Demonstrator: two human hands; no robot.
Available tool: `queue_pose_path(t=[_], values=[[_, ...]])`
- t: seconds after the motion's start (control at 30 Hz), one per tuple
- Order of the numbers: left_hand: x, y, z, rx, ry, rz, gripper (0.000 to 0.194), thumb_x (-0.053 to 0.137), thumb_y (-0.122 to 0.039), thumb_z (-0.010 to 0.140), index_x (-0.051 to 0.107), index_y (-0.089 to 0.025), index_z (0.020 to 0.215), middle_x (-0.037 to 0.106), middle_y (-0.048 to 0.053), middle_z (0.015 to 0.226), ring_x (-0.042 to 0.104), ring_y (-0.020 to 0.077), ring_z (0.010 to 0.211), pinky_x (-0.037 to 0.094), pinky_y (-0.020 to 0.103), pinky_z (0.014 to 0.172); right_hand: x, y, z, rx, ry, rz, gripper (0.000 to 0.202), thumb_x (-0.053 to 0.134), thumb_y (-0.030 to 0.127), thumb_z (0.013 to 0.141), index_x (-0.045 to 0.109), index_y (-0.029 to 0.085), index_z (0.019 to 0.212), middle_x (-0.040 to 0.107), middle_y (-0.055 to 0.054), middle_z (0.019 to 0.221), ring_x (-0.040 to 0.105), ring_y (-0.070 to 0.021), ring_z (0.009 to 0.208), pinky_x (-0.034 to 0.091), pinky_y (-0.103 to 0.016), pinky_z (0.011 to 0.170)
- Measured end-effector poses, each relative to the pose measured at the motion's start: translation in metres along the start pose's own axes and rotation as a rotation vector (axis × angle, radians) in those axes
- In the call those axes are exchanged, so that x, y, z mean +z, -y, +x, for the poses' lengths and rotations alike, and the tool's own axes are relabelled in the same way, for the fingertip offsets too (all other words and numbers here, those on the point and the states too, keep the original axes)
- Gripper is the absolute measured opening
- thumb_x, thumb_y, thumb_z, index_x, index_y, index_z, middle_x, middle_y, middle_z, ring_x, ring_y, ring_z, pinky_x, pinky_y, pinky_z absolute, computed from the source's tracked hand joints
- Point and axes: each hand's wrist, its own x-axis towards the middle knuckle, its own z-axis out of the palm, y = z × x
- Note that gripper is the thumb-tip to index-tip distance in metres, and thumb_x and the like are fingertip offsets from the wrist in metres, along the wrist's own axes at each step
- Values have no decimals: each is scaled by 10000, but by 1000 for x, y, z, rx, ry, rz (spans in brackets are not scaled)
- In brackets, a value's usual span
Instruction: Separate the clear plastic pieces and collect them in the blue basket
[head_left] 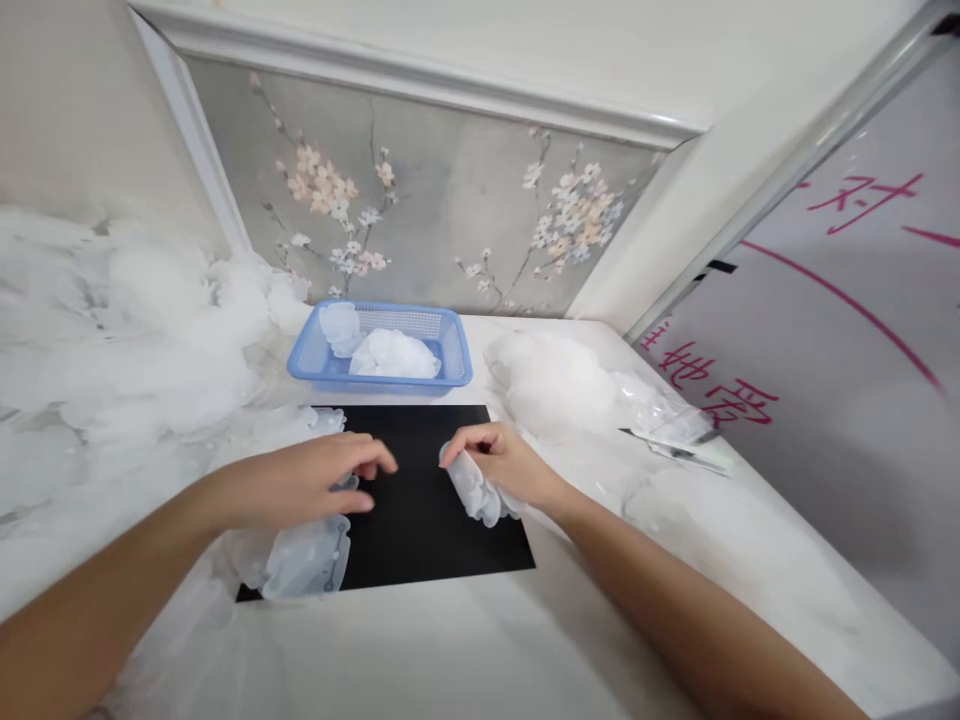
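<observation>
My right hand (504,462) is closed on a small stack of translucent white pieces (474,490) with wavy edges, held over the right part of a black mat (420,545). Over the mat's left part, my left hand (315,480) has its fingers apart, with nothing visible between them. More translucent pieces (307,560) lie below and beside it on the mat's left edge, partly hidden by the hand.
Behind the mat stands a blue basket (379,384) holding white pieces (394,355). A big heap of translucent pieces (120,340) covers the left side. To the right are a white pile (555,380), clear plastic wrapping (660,408) and a thin dark-tipped tool (675,452).
</observation>
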Motion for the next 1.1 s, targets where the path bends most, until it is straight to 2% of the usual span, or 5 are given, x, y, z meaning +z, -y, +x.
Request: queue_pose_path(t=[0.13,0.3,0.47,0.77,1.1], values=[[5,0,-15,-40,27,409,324,656,-60,630,630,-243,896,550,28,1041,459,256,983,352,324,752,-15,-4,1,6,27,-173,270,559,234,765,773,229,930,681,-13,756,549,-142,592,421,-274,564],[12,-2,-17,19,37,443,225,586,-14,603,512,-200,706,542,20,914,413,224,884,295,311,700,-20,-2,2,79,-65,-189,355,457,197,802,725,223,1033,547,23,627,450,-130,554,370,-272,576],[-1,-13,-11,-65,102,144,101,556,-205,789,464,-229,758,500,-22,735,420,172,697,276,287,582,-24,-1,2,154,-77,-72,389,370,371,929,715,196,955,448,25,569,430,-141,560,343,-278,568],[31,3,34,-62,-258,-757,330,662,-476,787,484,-223,902,517,-49,721,441,119,628,286,246,561,-28,-4,1,151,-105,-92,374,620,515,866,627,220,1095,580,-6,780,494,-156,681,392,-298,636],[28,9,35,-80,-272,-854,320,730,-413,734,575,-214,931,501,-76,622,365,86,523,217,246,506,-22,12,-2,142,-77,172,470,722,633,747,530,205,786,499,42,660,458,-109,582,373,-243,531]])
